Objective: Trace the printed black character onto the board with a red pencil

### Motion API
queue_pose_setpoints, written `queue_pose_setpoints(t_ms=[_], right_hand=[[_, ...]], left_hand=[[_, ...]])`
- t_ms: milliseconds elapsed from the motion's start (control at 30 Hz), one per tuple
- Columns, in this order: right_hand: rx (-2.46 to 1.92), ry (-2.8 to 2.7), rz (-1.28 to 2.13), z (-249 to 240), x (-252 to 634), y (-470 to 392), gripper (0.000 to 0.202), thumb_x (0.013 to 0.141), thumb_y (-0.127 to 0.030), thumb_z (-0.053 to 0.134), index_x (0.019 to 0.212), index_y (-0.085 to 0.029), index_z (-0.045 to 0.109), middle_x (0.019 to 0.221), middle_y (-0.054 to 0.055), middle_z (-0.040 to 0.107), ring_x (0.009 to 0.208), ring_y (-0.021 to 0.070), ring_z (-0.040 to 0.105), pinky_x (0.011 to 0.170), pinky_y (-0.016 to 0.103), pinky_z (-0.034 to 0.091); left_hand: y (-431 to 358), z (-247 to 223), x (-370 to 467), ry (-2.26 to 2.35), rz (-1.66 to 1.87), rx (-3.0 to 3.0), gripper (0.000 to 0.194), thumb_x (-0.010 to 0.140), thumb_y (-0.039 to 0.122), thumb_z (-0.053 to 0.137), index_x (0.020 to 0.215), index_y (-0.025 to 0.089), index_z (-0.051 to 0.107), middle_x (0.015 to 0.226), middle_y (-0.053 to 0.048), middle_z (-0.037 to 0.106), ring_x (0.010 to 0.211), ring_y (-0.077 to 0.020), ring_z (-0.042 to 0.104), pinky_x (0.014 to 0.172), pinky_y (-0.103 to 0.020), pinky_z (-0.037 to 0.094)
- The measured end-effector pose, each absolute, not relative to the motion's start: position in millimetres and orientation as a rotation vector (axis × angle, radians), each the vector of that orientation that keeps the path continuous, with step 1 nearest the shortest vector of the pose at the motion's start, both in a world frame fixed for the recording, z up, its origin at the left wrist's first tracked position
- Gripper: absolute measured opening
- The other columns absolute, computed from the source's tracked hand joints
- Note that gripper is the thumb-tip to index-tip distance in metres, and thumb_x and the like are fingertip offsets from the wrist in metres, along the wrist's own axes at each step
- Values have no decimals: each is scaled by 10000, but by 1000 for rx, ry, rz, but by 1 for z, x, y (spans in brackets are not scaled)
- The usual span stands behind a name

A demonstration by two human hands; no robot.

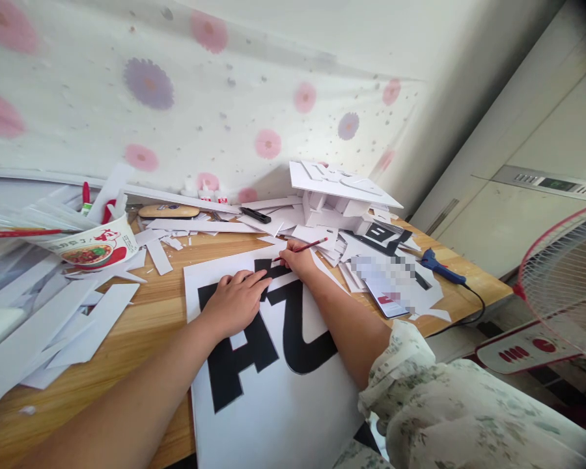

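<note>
A large white board [273, 417] lies on the wooden table in front of me, with a big black paper character [293, 332] on it. My left hand [237, 299] rests flat on the black shape's upper part, fingers spread. Pinched in my right hand [297, 259] is a dark red pencil [312, 245]. Its lower end points left, to the black shape's top edge; whether the tip touches the surface is too small to tell. The pencil's upper end slants up to the right.
White offcuts [97, 326] heap up on the left around a paper noodle bowl [97, 244] of tools. Behind the board are a black utility knife [255, 215] and a white cardboard model [342, 195]. A phone [383, 286], blue glue gun [442, 267] and fan [566, 286] are to the right.
</note>
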State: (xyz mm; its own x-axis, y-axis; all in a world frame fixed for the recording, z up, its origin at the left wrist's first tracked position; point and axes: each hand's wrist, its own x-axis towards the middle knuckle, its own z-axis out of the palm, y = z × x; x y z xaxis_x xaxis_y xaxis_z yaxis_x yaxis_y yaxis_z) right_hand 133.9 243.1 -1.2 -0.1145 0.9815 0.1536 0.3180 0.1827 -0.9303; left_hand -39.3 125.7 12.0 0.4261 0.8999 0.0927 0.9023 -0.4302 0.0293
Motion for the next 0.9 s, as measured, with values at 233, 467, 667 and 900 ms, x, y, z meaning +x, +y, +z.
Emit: queue_pose_setpoints(t_ms=[233, 467, 667, 900], right_hand=[[-1290, -1572, 964, 1, 131, 244, 216, 726, -108, 519, 583, -222, 403, 456, -67, 540, 465, 112, 546, 440, 190, 385], [-1291, -1541, 980, -2, 130, 249, 227, 719, -104, 541, 573, -223, 414, 450, -60, 538, 466, 124, 547, 435, 198, 376], [-1287, -1470, 1028, 5, 133, 240, 228, 762, -129, 571, 597, -211, 438, 517, -43, 609, 457, 102, 541, 451, 194, 411], [-1335, -1509, 1089, 18, 124, 242, 162, 894, -219, 611, 764, -144, 550, 645, -48, 599, 460, 50, 493, 463, 178, 435]], left_hand=[[125, 13, -40, -1671, -153, -2629, 534, 867, 165, 358, 1373, 310, 445, 1509, 28, 373, 1311, -279, 364, 978, -506, 356], [126, 12, -41, -1683, -142, -2626, 544, 866, 164, 352, 1382, 312, 440, 1523, 23, 348, 1337, -270, 347, 1015, -519, 346], [128, 9, -41, -1776, -103, -2603, 541, 893, 188, 337, 1416, 303, 412, 1556, -22, 278, 1439, -311, 197, 1130, -617, 168], [131, 9, -39, -1823, -88, -2626, 528, 905, 206, 357, 1422, 305, 407, 1562, -81, 253, 1447, -315, 185, 1148, -552, 215]])
